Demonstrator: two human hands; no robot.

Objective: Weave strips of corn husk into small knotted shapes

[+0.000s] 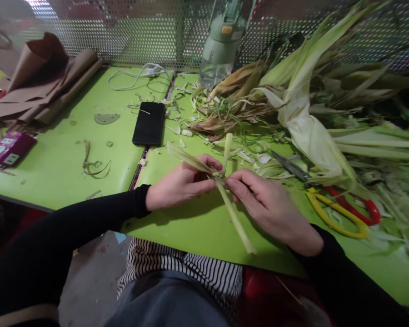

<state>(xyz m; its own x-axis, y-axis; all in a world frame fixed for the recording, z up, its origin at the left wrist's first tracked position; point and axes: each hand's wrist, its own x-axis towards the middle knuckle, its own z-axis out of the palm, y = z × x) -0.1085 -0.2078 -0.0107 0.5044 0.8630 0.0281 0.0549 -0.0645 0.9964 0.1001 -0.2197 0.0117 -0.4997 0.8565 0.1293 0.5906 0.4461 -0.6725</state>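
Between my hands, just above the green table (184, 222), is a knotted bundle of pale green corn husk strips (232, 213). One strip end points up, one toward the upper left, and a long one hangs down to the right. My left hand (187, 181) pinches the bundle from the left, thumb and fingers close to the knot. From the other side, the fingertips of my right hand (266, 200) are closed at the knot's right edge; the exact piece between them is partly hidden. Right of that hand lie scissors (337, 211) with red and yellow handles.
A heap of corn husks (306, 118) covers the right side, with scraps around it. A water bottle (221, 50) stands by the perforated panel (139, 41). A phone (149, 123), white cable (132, 84), protractor (107, 118), brown paper (47, 81) and purple packet (12, 147) lie leftward.
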